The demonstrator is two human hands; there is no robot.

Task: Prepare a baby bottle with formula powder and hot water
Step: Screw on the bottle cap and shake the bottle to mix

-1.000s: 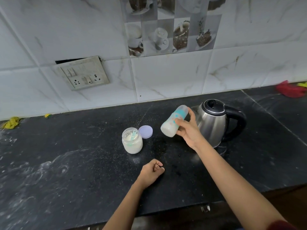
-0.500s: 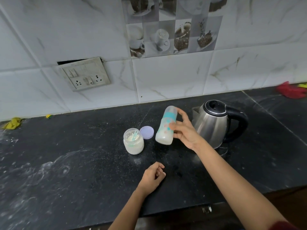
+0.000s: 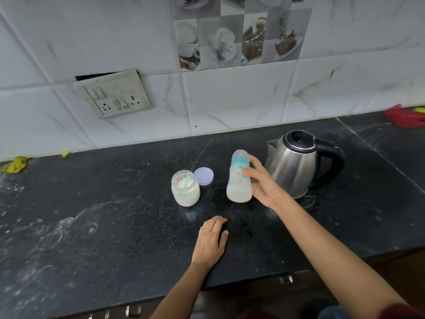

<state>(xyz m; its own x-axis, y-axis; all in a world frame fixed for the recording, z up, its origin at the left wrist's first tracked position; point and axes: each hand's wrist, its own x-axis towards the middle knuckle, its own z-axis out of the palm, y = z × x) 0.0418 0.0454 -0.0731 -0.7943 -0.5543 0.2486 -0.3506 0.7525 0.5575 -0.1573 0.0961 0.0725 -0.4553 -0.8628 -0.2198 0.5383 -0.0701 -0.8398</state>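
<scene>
The baby bottle (image 3: 239,178) is held round its middle by the right hand (image 3: 262,183), fingers and thumb wrapped about it. It is nearly upright, leaning slightly, capped, with pale milky liquid in its lower part. Whether its base is touching the counter (image 3: 92,203) cannot be told. The left hand (image 3: 211,240) is laid on the counter, nearer the body than the right hand, loosely curled and holding nothing.

Several slips are judged possible. If the bottle is let go while leaning, it may be tipped over, and liquid may be lost should the cap be loose; how tight it is cannot be seen. The kettle (image 3: 296,164) stands just beyond the back of the right hand, so a scald could be had if the steel is brushed while hot. The open formula jar (image 3: 185,189), with its scoop (image 3: 188,179) standing inside, is set just beside the bottle on the left hand's side. A sideways sweep could knock it and spill powder. Its lid (image 3: 203,176) lies flat just behind it.

Open room is found mostly outward of the left hand, where a wide stretch of dusty counter is seen. The counter's front edge runs close under the left wrist, so little room is left toward the body. The tiled wall closes the far side, well beyond both hands.
</scene>
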